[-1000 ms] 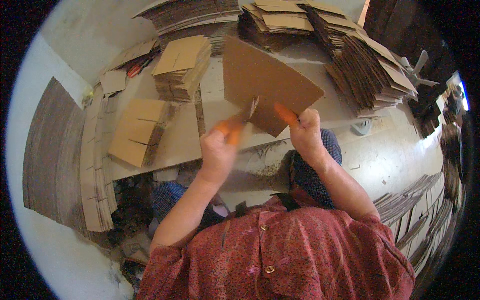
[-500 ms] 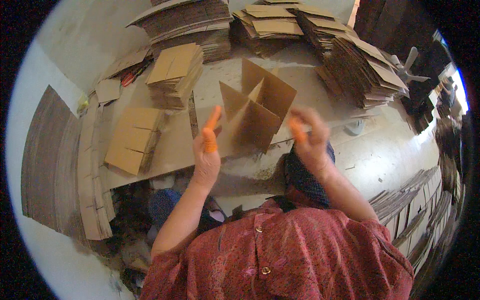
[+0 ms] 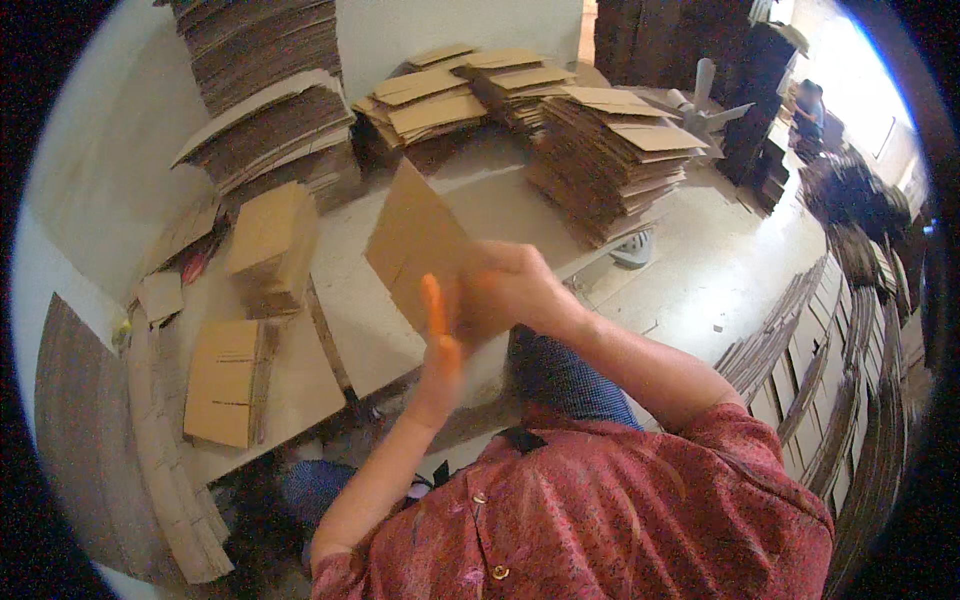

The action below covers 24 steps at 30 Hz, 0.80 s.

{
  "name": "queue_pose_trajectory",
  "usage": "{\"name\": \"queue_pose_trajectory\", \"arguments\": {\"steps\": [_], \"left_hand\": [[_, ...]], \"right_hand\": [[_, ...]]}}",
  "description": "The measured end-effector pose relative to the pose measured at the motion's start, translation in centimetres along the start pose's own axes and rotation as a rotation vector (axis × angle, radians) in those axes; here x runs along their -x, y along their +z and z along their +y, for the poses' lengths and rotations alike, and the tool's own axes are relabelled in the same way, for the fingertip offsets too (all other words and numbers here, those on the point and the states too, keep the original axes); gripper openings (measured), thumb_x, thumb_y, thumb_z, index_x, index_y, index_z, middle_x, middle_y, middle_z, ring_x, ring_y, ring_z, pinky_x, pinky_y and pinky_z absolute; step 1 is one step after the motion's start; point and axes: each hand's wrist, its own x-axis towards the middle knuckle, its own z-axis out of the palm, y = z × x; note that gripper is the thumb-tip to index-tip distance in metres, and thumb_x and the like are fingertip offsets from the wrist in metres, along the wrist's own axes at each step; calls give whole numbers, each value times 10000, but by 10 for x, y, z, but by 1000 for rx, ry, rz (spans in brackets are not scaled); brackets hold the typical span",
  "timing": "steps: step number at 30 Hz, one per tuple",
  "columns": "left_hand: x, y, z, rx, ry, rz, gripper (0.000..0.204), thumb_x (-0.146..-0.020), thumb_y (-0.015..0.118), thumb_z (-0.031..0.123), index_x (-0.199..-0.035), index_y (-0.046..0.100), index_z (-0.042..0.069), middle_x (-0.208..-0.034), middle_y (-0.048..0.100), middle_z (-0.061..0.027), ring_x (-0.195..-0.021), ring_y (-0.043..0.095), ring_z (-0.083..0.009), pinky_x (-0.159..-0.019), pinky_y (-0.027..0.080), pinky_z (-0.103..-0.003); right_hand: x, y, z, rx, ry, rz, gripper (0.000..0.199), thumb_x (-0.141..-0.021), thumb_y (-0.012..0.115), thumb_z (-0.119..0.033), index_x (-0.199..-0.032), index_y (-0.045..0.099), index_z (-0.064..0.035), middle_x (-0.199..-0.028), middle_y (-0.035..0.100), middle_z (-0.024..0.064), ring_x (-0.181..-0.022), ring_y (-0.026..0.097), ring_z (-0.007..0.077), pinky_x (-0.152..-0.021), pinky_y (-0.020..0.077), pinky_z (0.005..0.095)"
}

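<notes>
A brown cardboard divider (image 3: 412,235) of slotted panels stands between my hands above the near part of the table, its panels folded nearly flat together. My left hand (image 3: 440,365), with orange covers on its fingers, is upright against its near left edge, fingers stretched out. From the right, my right hand (image 3: 520,290) is closed at the near right edge of the cardboard; its fingertips are blurred and partly hidden.
Slotted cardboard piles stand on the table (image 3: 360,335) at left, one upright stack (image 3: 270,235) and one lower stack (image 3: 222,385). Larger piles (image 3: 620,150) line the back. A white fan (image 3: 708,115) is behind them. More cardboard (image 3: 800,350) stands at right.
The divider, standing crossed open with both hands apart from it, is now folded flatter between them. My right hand has moved in onto it. The view has shifted to the right.
</notes>
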Motion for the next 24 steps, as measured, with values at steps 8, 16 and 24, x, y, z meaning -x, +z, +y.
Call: {"name": "queue_pose_trajectory", "arguments": {"steps": [8,16,24], "left_hand": [[27,-104,34,-891,45,297,506,-855,522,84,-1322,338,19,-1386,320,-137,-1284,290,-245,-1046,221,-361],[-30,-265,63,-1677,-48,330,637,-803,598,116,-1343,271,29,-1417,205,-180,-1289,233,-346,-1053,233,-390],[-91,-304,56,-2085,-173,144,644,-808,592,258,-1342,284,74,-1379,293,-154,-1225,330,-368,-951,361,-428]], "right_hand": [[-33,-108,-118,976,-494,532,443,-754,431,75,-1191,471,11,-1097,560,228,-1051,538,336,-885,424,334],[-89,-193,-17,1342,-145,271,329,-836,414,-118,-1134,492,-2,-1087,544,237,-1014,518,379,-851,412,440],[-89,-185,13,1781,-74,506,393,-881,470,-308,-1184,472,-57,-1200,500,180,-1101,468,358,-882,395,450]]}}
